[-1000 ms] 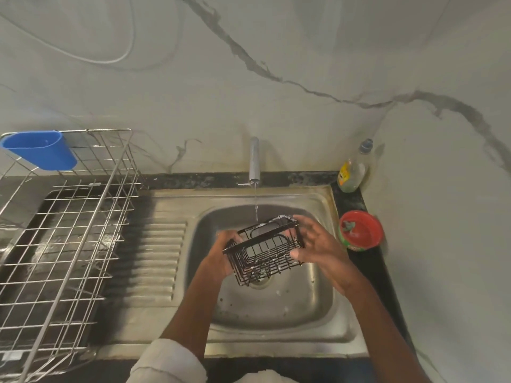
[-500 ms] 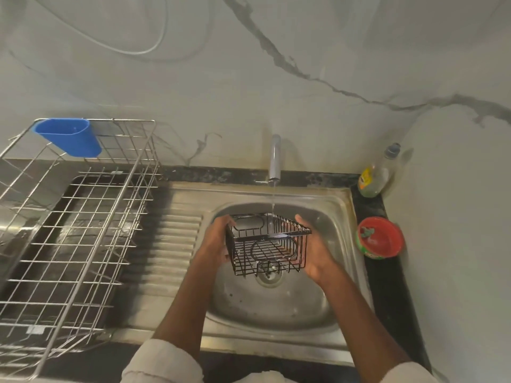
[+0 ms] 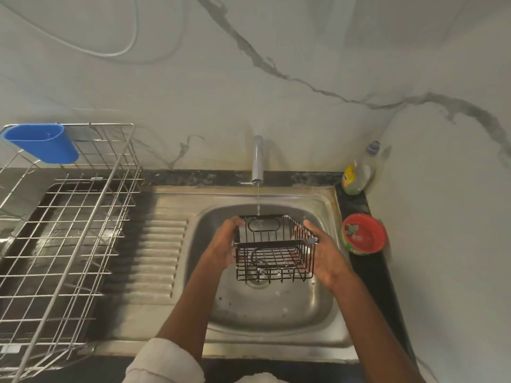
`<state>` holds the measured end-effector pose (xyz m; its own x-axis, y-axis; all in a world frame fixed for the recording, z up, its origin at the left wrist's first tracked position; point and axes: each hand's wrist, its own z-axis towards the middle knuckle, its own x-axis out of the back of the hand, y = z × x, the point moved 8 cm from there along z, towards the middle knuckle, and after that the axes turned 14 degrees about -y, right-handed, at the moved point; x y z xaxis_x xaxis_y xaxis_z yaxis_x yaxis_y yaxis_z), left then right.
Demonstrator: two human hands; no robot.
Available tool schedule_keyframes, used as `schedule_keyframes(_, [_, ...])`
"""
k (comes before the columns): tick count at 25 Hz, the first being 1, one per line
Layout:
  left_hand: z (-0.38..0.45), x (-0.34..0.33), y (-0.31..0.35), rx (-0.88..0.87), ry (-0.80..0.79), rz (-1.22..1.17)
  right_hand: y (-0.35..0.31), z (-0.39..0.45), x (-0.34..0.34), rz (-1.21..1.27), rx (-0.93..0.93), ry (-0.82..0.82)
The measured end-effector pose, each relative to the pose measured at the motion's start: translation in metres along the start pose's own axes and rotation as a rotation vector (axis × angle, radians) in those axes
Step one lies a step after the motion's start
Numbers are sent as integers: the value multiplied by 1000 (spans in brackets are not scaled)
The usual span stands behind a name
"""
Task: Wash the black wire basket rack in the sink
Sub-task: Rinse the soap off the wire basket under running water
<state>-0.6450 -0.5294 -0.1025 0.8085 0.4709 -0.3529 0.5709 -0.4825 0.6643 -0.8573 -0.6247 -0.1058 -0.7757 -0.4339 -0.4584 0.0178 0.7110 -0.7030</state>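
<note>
The black wire basket rack (image 3: pixel 273 250) is held upright over the steel sink (image 3: pixel 276 305), above the drain. A thin stream of water from the tap (image 3: pixel 257 158) falls onto its far rim. My left hand (image 3: pixel 225 244) grips the rack's left side with the fingers curled over the top edge. Against the right side lies my right hand (image 3: pixel 322 252), its fingers reaching along the wires and its palm under the lower corner.
A large steel dish rack (image 3: pixel 63 233) with a blue plastic cup holder (image 3: pixel 44 142) covers the left counter beside the ribbed drainboard (image 3: pixel 157 252). A dish soap bottle (image 3: pixel 358 172) and a red bowl (image 3: pixel 363 237) stand right of the sink, against the wall corner.
The rack has turned from a tilt to upright with its opening up, and has moved under the water stream. Both hands shifted with it along its sides.
</note>
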Motion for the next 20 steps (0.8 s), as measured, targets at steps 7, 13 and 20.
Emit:
schedule_keyframes(7, [10,-8,-7,0,-77,-33,-24,-20,-2,-132,42,55])
schedule_keyframes(13, [26,-14,-17,132,-134,150,-42,-39,-3,-370,132,95])
schedule_keyframes(20, [39,-32,-5,7,-214,181,-43,-44,-11,-508,204,80])
